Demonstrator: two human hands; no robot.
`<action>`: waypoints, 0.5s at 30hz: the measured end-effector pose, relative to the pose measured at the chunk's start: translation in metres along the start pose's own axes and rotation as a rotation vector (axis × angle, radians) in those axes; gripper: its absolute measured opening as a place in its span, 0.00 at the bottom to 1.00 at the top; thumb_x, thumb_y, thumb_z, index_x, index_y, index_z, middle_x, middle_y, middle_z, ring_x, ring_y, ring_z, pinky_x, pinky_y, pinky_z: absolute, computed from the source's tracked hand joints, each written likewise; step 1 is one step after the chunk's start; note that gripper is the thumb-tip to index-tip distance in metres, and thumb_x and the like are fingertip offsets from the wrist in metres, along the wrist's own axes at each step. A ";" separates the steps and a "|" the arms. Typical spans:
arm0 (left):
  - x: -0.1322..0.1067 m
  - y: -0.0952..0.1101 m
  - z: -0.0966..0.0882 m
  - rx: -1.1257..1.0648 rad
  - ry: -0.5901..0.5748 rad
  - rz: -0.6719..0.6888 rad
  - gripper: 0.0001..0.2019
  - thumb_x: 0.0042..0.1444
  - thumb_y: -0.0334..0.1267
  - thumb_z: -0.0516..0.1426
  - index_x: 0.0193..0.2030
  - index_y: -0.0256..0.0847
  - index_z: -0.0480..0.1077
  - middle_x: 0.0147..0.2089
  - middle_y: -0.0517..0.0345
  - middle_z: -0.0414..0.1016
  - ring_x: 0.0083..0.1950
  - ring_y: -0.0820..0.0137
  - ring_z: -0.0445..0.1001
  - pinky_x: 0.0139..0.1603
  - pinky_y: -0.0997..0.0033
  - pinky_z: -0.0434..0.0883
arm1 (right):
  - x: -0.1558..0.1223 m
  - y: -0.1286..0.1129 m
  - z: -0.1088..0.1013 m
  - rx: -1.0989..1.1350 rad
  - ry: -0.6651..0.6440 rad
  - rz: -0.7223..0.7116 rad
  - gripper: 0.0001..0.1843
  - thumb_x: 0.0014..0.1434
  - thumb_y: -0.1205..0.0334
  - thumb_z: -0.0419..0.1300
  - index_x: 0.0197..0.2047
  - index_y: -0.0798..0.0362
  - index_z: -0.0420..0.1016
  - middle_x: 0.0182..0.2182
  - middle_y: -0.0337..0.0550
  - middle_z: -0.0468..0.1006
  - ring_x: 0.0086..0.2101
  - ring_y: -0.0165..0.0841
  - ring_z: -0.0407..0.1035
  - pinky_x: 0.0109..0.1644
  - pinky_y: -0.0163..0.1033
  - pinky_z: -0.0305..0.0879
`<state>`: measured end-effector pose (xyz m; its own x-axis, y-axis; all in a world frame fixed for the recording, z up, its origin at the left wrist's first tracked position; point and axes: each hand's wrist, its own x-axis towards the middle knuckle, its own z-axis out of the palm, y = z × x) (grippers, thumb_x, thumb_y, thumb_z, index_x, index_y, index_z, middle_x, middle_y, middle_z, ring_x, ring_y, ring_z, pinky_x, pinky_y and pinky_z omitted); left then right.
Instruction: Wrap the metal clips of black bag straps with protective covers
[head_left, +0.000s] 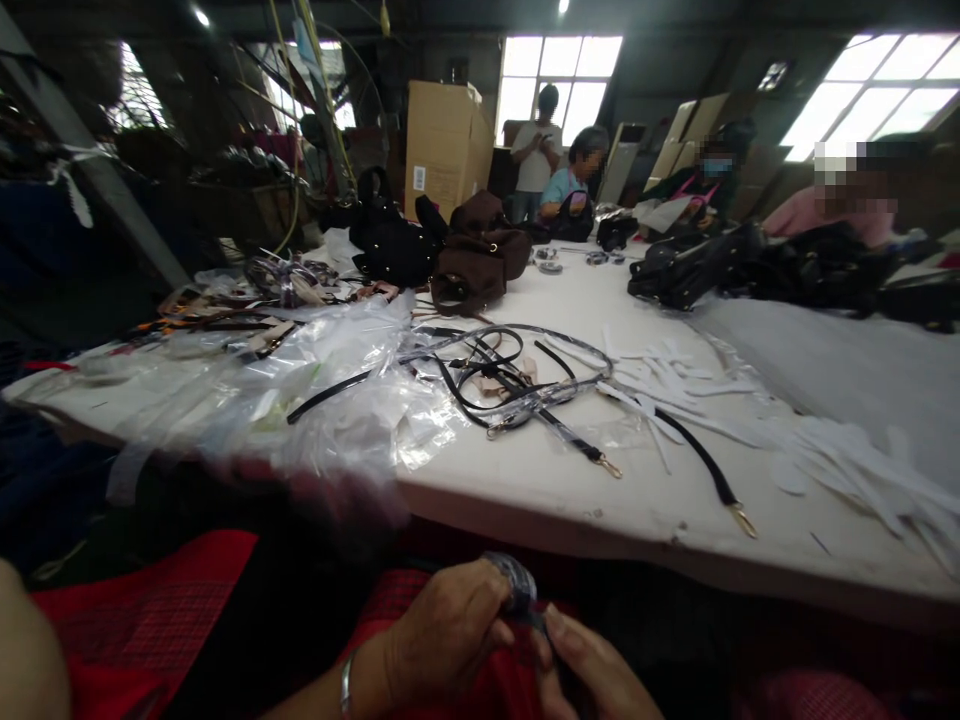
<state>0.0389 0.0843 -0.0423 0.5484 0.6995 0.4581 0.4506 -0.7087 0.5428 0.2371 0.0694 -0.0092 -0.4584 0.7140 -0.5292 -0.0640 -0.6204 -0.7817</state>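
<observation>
Low in the view, over my red-checked lap, my left hand (450,615) is closed round a dark strap in clear plastic (517,580), whose coiled end pokes out above the fingers. My right hand (596,665) pinches the lower part of the same strap close beside it; some of its fingers are cut off by the frame. On the table (525,495) just ahead lies a tangle of black bag straps (487,385), partly in plastic. Two strap ends carry gold clasps, one clasp (609,466) near the middle and another clasp (742,520) nearer the front edge.
Crumpled clear plastic bags (337,400) hang over the table's front left edge. White strips (675,380) are strewn at the right. A brown bag (480,260) and black bags (690,265) stand farther back. Several people work behind the table, near a cardboard box (442,140).
</observation>
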 end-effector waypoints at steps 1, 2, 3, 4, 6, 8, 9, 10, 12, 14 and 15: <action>-0.004 -0.002 0.002 0.048 -0.032 -0.012 0.07 0.69 0.36 0.45 0.46 0.38 0.61 0.38 0.51 0.71 0.36 0.64 0.68 0.39 0.66 0.67 | 0.002 -0.002 -0.002 0.048 -0.036 0.036 0.34 0.49 0.25 0.58 0.25 0.53 0.66 0.11 0.30 0.61 0.12 0.20 0.47 0.16 0.29 0.40; -0.007 -0.003 0.003 0.092 -0.065 -0.024 0.07 0.69 0.35 0.44 0.46 0.38 0.61 0.38 0.51 0.71 0.37 0.64 0.68 0.40 0.66 0.67 | 0.004 -0.002 -0.004 0.096 -0.075 0.079 0.33 0.51 0.27 0.58 0.23 0.52 0.64 0.10 0.29 0.58 0.12 0.20 0.44 0.16 0.29 0.39; -0.009 -0.004 0.003 0.128 -0.102 -0.036 0.07 0.69 0.35 0.44 0.45 0.39 0.61 0.38 0.52 0.71 0.37 0.64 0.68 0.40 0.65 0.67 | 0.006 -0.003 -0.005 0.136 -0.116 0.120 0.32 0.53 0.29 0.57 0.21 0.51 0.62 0.09 0.27 0.54 0.11 0.20 0.42 0.15 0.30 0.39; -0.011 -0.004 0.003 0.157 -0.143 -0.049 0.08 0.69 0.34 0.43 0.44 0.39 0.62 0.37 0.52 0.71 0.37 0.64 0.68 0.40 0.65 0.67 | 0.007 -0.003 -0.007 0.150 -0.155 0.154 0.31 0.55 0.32 0.56 0.20 0.51 0.60 0.09 0.26 0.51 0.11 0.20 0.41 0.15 0.30 0.40; -0.015 -0.004 0.001 0.204 -0.234 -0.087 0.09 0.69 0.35 0.43 0.43 0.39 0.63 0.36 0.52 0.71 0.36 0.63 0.68 0.38 0.65 0.65 | 0.010 -0.002 -0.011 0.053 -0.143 0.149 0.27 0.57 0.37 0.58 0.22 0.50 0.59 0.10 0.25 0.51 0.13 0.21 0.41 0.17 0.30 0.41; -0.019 -0.002 -0.002 0.224 -0.337 -0.134 0.10 0.69 0.37 0.43 0.41 0.40 0.63 0.36 0.53 0.71 0.34 0.64 0.67 0.36 0.65 0.63 | 0.011 -0.001 -0.018 -0.237 -0.037 0.029 0.21 0.57 0.45 0.62 0.26 0.51 0.61 0.15 0.27 0.58 0.18 0.23 0.48 0.21 0.30 0.44; -0.021 -0.001 -0.004 0.214 -0.385 -0.162 0.11 0.70 0.37 0.43 0.40 0.40 0.63 0.35 0.54 0.71 0.33 0.64 0.66 0.35 0.65 0.62 | 0.012 -0.001 -0.022 -0.411 0.009 -0.052 0.17 0.57 0.50 0.63 0.28 0.52 0.63 0.19 0.29 0.62 0.21 0.24 0.53 0.24 0.30 0.48; -0.023 0.001 -0.006 0.187 -0.424 -0.195 0.12 0.70 0.38 0.42 0.40 0.40 0.64 0.35 0.55 0.71 0.32 0.65 0.66 0.35 0.66 0.61 | 0.013 0.000 -0.026 -0.573 0.037 -0.129 0.13 0.59 0.54 0.62 0.30 0.53 0.65 0.22 0.31 0.65 0.24 0.25 0.57 0.28 0.31 0.50; -0.025 0.005 -0.010 0.073 -0.459 -0.280 0.15 0.71 0.40 0.40 0.39 0.41 0.64 0.34 0.57 0.71 0.32 0.67 0.65 0.35 0.67 0.60 | 0.016 0.002 -0.034 -0.796 0.010 -0.239 0.10 0.64 0.57 0.56 0.32 0.52 0.68 0.27 0.34 0.70 0.30 0.28 0.62 0.35 0.33 0.55; -0.024 0.009 -0.012 -0.089 -0.431 -0.394 0.19 0.72 0.44 0.39 0.37 0.41 0.65 0.33 0.58 0.71 0.32 0.68 0.66 0.36 0.68 0.60 | 0.020 0.004 -0.040 -0.891 -0.030 -0.291 0.15 0.68 0.57 0.50 0.32 0.52 0.69 0.30 0.37 0.71 0.33 0.31 0.64 0.39 0.35 0.57; -0.022 0.011 -0.013 -0.201 -0.409 -0.463 0.20 0.71 0.45 0.39 0.35 0.41 0.65 0.32 0.58 0.70 0.32 0.69 0.66 0.36 0.69 0.60 | 0.022 0.006 -0.041 -0.901 -0.040 -0.312 0.17 0.69 0.56 0.49 0.31 0.52 0.69 0.31 0.38 0.72 0.34 0.32 0.65 0.40 0.36 0.58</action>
<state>0.0230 0.0624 -0.0373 0.5711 0.8092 -0.1382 0.5859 -0.2839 0.7590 0.2632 0.0951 -0.0391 -0.5669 0.7832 -0.2554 0.5110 0.0911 -0.8548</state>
